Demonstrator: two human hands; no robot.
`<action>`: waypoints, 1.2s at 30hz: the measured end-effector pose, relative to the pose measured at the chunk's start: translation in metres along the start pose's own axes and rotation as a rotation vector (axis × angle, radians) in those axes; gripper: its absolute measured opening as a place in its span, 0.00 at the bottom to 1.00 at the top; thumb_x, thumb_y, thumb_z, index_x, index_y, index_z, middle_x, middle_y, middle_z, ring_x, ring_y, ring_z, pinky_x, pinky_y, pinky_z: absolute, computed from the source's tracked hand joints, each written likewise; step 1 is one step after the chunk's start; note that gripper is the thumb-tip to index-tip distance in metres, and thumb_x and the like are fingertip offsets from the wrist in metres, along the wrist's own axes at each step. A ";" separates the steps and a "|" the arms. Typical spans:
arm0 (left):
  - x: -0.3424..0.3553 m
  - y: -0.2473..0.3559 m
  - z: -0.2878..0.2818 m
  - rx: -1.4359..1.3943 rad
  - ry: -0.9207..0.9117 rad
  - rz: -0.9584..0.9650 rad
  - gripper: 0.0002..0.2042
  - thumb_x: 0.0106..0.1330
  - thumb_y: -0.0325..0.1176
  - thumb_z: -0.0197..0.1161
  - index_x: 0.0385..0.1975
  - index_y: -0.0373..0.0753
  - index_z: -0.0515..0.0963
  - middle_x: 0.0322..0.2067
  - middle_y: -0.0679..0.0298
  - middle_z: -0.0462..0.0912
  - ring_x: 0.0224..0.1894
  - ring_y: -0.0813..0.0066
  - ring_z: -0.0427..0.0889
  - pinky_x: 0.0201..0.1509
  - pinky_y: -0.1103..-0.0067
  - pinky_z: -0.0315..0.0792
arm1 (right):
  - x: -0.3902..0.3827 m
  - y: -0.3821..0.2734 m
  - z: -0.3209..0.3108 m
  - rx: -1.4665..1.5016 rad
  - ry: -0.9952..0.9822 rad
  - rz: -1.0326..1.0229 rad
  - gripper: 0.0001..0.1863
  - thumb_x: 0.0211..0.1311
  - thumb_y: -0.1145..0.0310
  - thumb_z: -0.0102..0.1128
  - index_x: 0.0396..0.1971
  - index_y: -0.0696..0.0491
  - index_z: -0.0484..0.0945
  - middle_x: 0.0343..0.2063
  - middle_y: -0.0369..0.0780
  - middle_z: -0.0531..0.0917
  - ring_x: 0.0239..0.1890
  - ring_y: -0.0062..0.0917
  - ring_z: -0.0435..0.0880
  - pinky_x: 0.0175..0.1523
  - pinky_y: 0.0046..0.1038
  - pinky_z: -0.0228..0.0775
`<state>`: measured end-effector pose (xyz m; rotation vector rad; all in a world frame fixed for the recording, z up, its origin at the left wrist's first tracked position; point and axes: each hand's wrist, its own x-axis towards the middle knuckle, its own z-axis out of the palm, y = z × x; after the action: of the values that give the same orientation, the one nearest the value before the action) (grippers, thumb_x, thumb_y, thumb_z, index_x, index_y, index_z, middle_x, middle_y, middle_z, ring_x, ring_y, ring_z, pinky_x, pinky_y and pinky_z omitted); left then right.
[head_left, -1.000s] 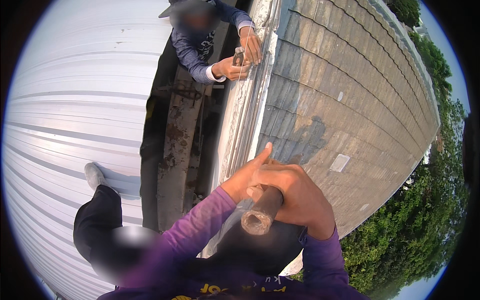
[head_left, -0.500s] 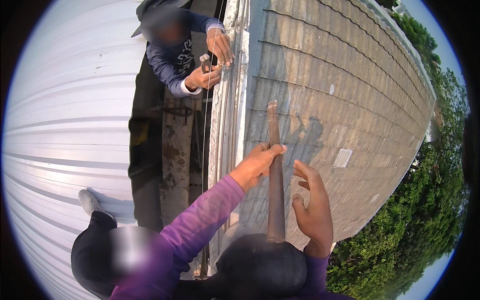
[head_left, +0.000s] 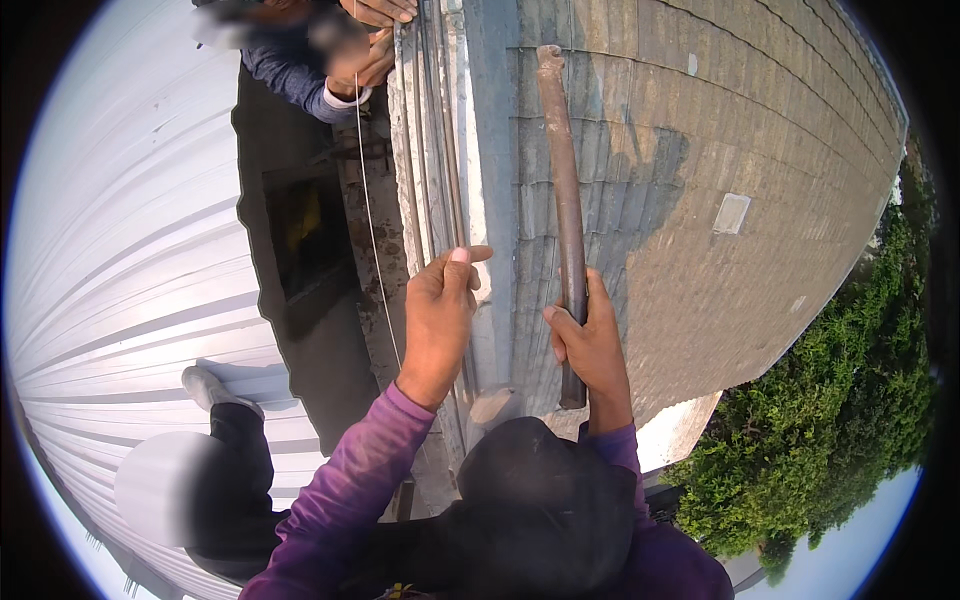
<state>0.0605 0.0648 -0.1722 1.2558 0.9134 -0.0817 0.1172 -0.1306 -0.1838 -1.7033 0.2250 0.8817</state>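
Observation:
My right hand (head_left: 592, 345) is wrapped around the lower part of a long, rusty brown bar (head_left: 566, 170) with a notched, knobby far end. The bar points away from me above the grey roof tiles. To its left, my left hand (head_left: 440, 305) is closed over the thin rods (head_left: 432, 130) that run along the white wall top (head_left: 402, 150). Its thumb and one finger are pressed close together; whatever may be between them is too small to make out. A thin white string (head_left: 366, 190) passes just left of that hand.
A co-worker's hands (head_left: 372, 62) are at the wall edge, upper left. A dark gap (head_left: 300, 330) separates the wall from the pale corrugated metal roof (head_left: 150, 260), where my shoe (head_left: 205, 386) rests. Tiled roof (head_left: 690, 310) slopes off right toward trees (head_left: 800, 450).
The bar has passed from my left hand to my right. My left hand has shifted left onto the rods. The view has moved, so the co-worker appears farther up and left.

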 end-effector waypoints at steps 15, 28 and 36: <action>0.058 0.006 0.014 1.268 0.173 0.475 0.29 0.72 0.34 0.64 0.66 0.21 0.68 0.55 0.37 0.80 0.42 0.42 0.89 0.44 0.60 0.86 | -0.021 0.090 0.017 0.020 -0.006 0.150 0.29 0.63 0.74 0.63 0.64 0.62 0.67 0.26 0.40 0.83 0.20 0.21 0.81 0.26 0.29 0.71; 0.095 0.012 0.025 1.434 0.181 0.427 0.37 0.65 0.23 0.62 0.72 0.15 0.55 0.54 0.40 0.78 0.38 0.50 0.91 0.40 0.66 0.86 | -0.002 0.067 0.019 0.024 -0.024 0.114 0.33 0.64 0.74 0.65 0.68 0.64 0.65 0.25 0.40 0.83 0.18 0.21 0.80 0.25 0.28 0.72; 0.108 0.025 0.035 1.470 0.275 0.356 0.36 0.61 0.21 0.66 0.70 0.16 0.59 0.52 0.42 0.80 0.37 0.53 0.92 0.39 0.67 0.87 | -0.002 0.080 0.022 0.017 -0.023 0.162 0.35 0.64 0.74 0.66 0.69 0.65 0.63 0.25 0.42 0.83 0.18 0.22 0.80 0.23 0.29 0.72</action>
<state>0.1636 0.0888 -0.2201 2.8293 0.8007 -0.3422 0.0605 -0.1382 -0.2444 -1.6757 0.3577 1.0157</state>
